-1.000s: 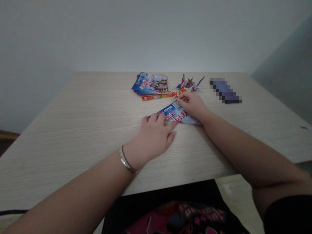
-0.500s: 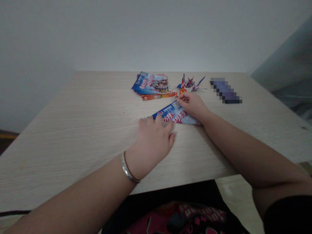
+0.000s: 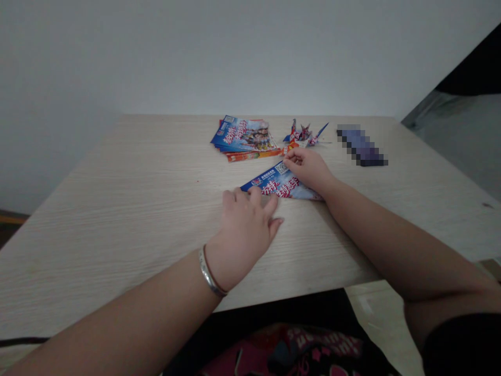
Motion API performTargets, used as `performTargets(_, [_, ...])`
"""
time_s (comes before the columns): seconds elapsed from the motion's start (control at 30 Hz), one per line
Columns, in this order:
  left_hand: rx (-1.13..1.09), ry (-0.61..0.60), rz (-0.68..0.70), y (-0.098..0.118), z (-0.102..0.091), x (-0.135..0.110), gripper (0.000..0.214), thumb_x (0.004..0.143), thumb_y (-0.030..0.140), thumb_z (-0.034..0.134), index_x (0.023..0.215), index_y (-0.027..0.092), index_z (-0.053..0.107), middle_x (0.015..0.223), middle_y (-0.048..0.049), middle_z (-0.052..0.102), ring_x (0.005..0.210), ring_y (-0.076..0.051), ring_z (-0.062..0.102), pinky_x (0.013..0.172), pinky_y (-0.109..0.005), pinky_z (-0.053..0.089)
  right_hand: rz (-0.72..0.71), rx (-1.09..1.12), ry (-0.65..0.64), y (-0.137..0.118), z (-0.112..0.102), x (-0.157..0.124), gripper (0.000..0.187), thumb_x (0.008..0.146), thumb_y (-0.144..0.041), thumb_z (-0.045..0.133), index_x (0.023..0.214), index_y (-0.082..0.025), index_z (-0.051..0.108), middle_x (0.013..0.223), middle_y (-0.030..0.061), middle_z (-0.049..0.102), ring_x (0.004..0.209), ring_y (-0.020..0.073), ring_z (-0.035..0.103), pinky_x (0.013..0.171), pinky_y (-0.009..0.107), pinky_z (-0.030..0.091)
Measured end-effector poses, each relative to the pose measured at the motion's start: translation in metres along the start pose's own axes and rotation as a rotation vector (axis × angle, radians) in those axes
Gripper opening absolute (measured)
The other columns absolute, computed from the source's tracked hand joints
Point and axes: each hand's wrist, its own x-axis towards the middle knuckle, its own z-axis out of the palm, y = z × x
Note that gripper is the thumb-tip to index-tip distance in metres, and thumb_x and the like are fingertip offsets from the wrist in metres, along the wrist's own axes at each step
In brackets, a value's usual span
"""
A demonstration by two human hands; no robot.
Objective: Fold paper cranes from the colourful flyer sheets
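Observation:
A printed flyer [image 3: 278,181], blue with red and white lettering and a QR code, lies folded on the table in front of me. My left hand [image 3: 247,218] rests at its near left edge, palm down, with fingers spread and bent, fingertips touching the paper. At the flyer's upper right, my right hand [image 3: 311,168] has thumb and forefinger pinched together on the edge by the QR code. This hand hides part of the flyer's right side.
Behind the flyer lies a fanned stack of similar flyers [image 3: 246,137]. Folded paper cranes [image 3: 303,134] stand beside it, just beyond my right hand. A blurred-out, phone-like flat object [image 3: 360,146] is farther right. A pale wall borders the wood-grain table [image 3: 136,235] at the back.
My left hand has shifted slightly right along the flyer's near edge. My right hand keeps its pinch in place. A black shape has appeared beyond the table at the upper right.

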Motion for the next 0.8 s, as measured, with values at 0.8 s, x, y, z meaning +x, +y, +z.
performTargets(0.8, [-0.217,0.099,0.294,-0.021,0.014,0.016,0.046,0.107,0.033,0.046,0.144,0.01,0.06,0.149,-0.0159,0.062,0.129,-0.033,0.058,0.107,-0.047,0.05,-0.306,-0.207,-0.385,-0.017,-0.028,-0.025,0.007,0.082,-0.029,0.078,0.083,-0.023,0.079,0.079,0.0009,0.074,0.074,0.0163,0.061,0.07,0.03,0.04])
